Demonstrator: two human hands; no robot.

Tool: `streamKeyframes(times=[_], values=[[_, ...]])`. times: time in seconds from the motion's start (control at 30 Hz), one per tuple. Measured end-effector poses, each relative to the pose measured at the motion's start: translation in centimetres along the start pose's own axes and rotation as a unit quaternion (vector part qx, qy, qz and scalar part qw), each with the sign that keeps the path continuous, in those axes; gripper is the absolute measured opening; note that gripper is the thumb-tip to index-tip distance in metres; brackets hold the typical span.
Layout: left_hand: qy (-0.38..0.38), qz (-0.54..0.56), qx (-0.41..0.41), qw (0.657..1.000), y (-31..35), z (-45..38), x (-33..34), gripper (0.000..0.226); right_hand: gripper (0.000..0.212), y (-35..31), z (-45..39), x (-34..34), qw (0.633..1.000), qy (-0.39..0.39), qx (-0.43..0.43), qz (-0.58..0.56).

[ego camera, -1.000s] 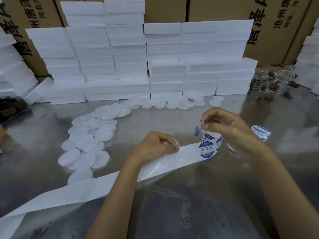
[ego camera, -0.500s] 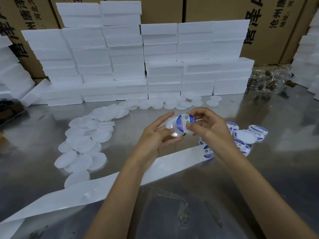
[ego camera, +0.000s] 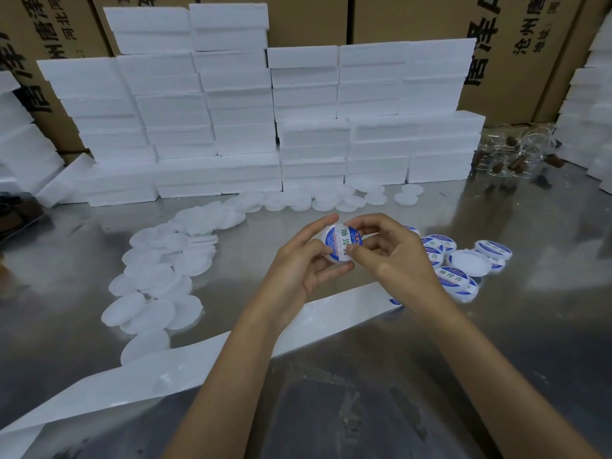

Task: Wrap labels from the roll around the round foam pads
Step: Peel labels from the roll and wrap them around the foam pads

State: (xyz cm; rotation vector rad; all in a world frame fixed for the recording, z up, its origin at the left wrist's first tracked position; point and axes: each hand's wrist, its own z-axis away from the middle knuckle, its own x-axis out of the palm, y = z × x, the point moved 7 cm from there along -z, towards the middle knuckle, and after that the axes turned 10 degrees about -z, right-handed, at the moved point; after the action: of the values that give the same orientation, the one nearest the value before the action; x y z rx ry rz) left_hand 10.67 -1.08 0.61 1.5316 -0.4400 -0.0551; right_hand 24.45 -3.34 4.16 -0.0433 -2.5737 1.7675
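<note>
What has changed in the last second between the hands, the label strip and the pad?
The left hand let go of the label strip and rose to take a round pad. The right hand carried its peeled label up from the strip's end onto that pad; both hands now hold it above the table. The strip, the loose pads and the labelled pile stayed put.

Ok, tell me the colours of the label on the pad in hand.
Blue and white label, dark characters; head view.
</note>
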Motion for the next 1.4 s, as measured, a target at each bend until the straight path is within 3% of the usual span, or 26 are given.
streamKeyframes(times=[0.23,0.7,0.9,1.07,1.27,1.4], values=[[0.016,-0.043,0.011,0.999,0.2,0.3,-0.1,0.044,0.033,0.2,0.0,0.2,1.000,-0.007,0.002,0.016],[0.147,-0.093,0.057,0.983,0.8,0.6,-1.4,0.037,0.038,0.8,0.3,1.0,0.998,0.010,-0.013,0.066],[0.200,-0.020,0.029,0.979,0.8,1.0,-2.7,0.022,0.069,0.7,-0.2,-1.7,0.985,0.057,-0.024,0.159],[0.148,0.051,0.007,0.988,0.4,0.8,-0.5,0.010,0.074,1.9,0.8,0.9,0.981,0.036,-0.015,0.191],[0.049,0.180,-0.013,0.982,-0.2,1.2,3.2,0.022,0.029,1.3,1.0,0.1,0.965,0.101,-0.049,0.237],[0.027,0.129,-0.001,0.991,-0.3,1.1,3.3,0.022,0.029,0.9,0.5,-0.7,0.967,0.111,-0.079,0.213]])
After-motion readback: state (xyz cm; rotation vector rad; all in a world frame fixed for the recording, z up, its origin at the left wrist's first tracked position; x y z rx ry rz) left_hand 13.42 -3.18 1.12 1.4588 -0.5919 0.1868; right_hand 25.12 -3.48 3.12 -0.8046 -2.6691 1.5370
